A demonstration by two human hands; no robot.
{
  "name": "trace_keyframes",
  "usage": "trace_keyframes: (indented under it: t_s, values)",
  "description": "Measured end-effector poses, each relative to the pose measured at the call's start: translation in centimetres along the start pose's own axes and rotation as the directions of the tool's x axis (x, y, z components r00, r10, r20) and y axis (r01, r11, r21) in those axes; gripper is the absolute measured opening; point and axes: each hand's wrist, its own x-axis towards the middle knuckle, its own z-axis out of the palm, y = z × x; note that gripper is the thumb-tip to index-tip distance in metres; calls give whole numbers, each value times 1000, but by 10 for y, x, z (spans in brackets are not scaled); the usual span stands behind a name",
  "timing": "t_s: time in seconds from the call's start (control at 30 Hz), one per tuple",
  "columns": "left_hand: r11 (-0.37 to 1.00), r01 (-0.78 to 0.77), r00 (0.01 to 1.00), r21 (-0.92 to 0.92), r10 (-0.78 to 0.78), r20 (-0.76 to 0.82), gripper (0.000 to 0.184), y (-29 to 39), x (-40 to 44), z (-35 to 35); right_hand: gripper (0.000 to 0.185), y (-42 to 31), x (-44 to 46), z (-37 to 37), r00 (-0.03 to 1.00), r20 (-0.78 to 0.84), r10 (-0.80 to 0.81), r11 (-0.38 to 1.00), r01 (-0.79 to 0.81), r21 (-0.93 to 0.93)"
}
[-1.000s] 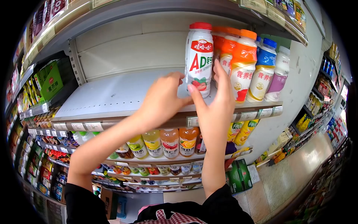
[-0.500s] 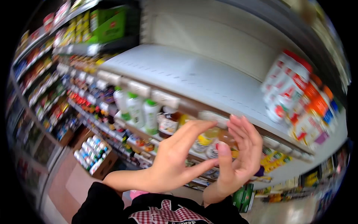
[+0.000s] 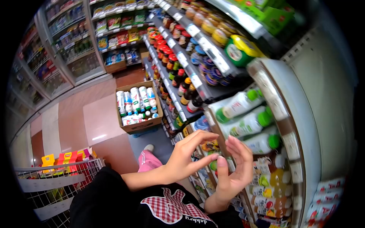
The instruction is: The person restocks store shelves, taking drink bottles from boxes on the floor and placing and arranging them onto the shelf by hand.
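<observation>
My left hand [image 3: 181,159] is raised in front of my chest, its fingers curved and thumb held apart from them. Facing it, my right hand [image 3: 236,174] is cupped, with fingers up and thumb separate. The fingertips come close together but nothing is between the palms. Behind the hands are white bottles with green caps [image 3: 249,126] on a shelf. Lower right of these stand several bottles of yellow and amber drink [image 3: 270,191]. Neither hand touches any of the goods.
An open cardboard box [image 3: 141,127] of white bottles [image 3: 135,98] sits on the floor. Shelves of jars and sauce bottles [image 3: 185,91] run beside it. A wire cart [image 3: 57,178] with colourful packs is at lower left; glass-door coolers [image 3: 62,41] stand behind. White-and-red packs [image 3: 323,205] are at lower right.
The view has swung left and down, bringing the cardboard box, floor and wire cart into view. The white shelf has shifted to the right. Both hands keep nearly the same cupped pose.
</observation>
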Motion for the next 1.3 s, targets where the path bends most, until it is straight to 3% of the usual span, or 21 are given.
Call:
trace_keyframes:
  t_s: [0.17, 0.33, 0.5, 0.57, 0.7, 0.73, 1.03, 1.07, 1.17, 1.3]
  values:
    - [956, 288, 955, 54, -283, -85, 38, -81, 8, -62, 37, 30, 25, 82, 976, 179, 121, 992, -125, 15]
    - [870, 436, 898, 230, -402, -181, 32, -186, 3, -123, 35, 58, 48, 159, 922, 302, 243, 969, -244, -35]
    - [613, 630, 768, 477, -584, -262, 28, -299, -33, -193, 36, 85, 55, 227, 847, 420, 326, 944, -317, -92]
    - [506, 722, 672, 473, -675, -305, 30, -348, -58, -215, 36, 96, 54, 247, 817, 451, 360, 931, -346, -118]
    - [389, 686, 641, 615, -724, -256, 30, -422, -96, -248, 36, 116, 49, 279, 771, 462, 438, 896, -414, -159]
    - [338, 690, 589, 640, -776, -225, 31, -437, -98, -254, 35, 119, 48, 286, 756, 464, 462, 884, -439, -164]
    - [293, 479, 512, 827, -859, 8, 37, -566, -119, -260, 33, 159, 29, 312, 640, 443, 628, 775, -565, -284]
    - [282, 447, 459, 849, -887, 52, 38, -574, -118, -259, 33, 163, 27, 313, 624, 439, 647, 759, -581, -294]
    - [282, 357, 421, 890, -899, 116, 26, -604, -118, -251, 34, 172, 22, 318, 585, 420, 694, 716, -626, -310]
    - [289, 218, 354, 932, -914, 201, 26, -635, -122, -239, 35, 184, 20, 321, 514, 435, 739, 663, -671, -332]
